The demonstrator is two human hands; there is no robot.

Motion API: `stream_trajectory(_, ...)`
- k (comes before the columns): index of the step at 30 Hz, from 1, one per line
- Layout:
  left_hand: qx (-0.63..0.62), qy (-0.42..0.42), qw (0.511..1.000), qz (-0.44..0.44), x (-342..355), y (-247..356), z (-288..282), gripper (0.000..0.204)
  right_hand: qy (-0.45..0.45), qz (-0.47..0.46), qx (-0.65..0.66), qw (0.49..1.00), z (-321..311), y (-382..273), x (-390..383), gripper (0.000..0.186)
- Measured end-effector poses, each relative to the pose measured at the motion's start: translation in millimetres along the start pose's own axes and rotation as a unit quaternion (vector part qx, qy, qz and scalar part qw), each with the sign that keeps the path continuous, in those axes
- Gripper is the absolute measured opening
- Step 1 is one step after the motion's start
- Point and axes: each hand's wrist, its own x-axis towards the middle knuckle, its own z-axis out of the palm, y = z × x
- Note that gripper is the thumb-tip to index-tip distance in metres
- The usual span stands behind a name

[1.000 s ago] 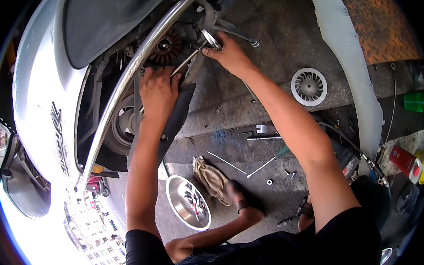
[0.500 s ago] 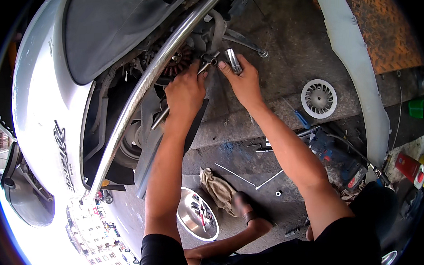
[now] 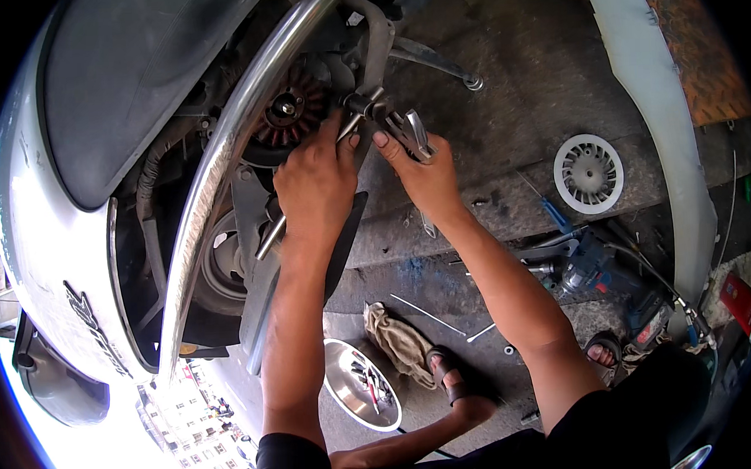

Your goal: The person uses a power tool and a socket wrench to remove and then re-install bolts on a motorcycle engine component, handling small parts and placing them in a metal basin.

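Note:
My left hand (image 3: 313, 177) is wrapped around a long chrome bar handle (image 3: 272, 237), whose dark cross head (image 3: 361, 106) sits beyond the fingertips. Close beside it, my right hand (image 3: 427, 175) grips a shiny chrome socket-like cylinder (image 3: 417, 134); motion blur smears its shape. The right thumb lies near the bar's head. Just left of the bar's head, inside the scooter's open side, is a round part with copper-coloured segments (image 3: 286, 109) around a central shaft. Both hands are apart from that part. My palms and some fingers are hidden.
A chrome guard tube (image 3: 235, 127) crosses left of my hands, along the scooter body (image 3: 45, 240). On the floor lie a pale fan wheel (image 3: 589, 173), blue screwdriver (image 3: 557, 216), power tool (image 3: 590, 265), rag (image 3: 398, 338), metal bowl (image 3: 332, 379) and long grey panel (image 3: 649, 80).
The view has shifted, so the scooter slides left and the copper-coloured part shows more fully. The cylinder in my right hand has turned. Both hands keep their hold.

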Motion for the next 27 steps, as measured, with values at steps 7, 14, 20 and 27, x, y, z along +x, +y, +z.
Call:
stream_trajectory(7, -0.015, -0.003, 1.000, -0.011, -2.7, -1.4, 0.3, 0.034, 0.027, -0.101, 0.006, 0.995, 3.6, 4.2, -5.8, 0.027)
stream_trajectory(14, -0.016, -0.017, 1.000, -0.013, -1.1, -1.6, 1.9, 0.033, 0.013, -0.077, 0.009, 0.997, 6.1, 6.1, -0.7, 0.023)
stream_trajectory(20, -0.020, -0.009, 1.000, -0.006, 0.5, -0.8, 1.7, 0.033, 0.020, -0.085, 0.025, 0.996, 5.3, 9.1, 4.3, 0.021)
stream_trajectory(27, -0.018, -0.002, 1.000, -0.009, -1.1, -0.5, 0.3, 0.032, 0.040, -0.066, -0.001, 0.997, 0.5, -1.6, -6.8, 0.023)
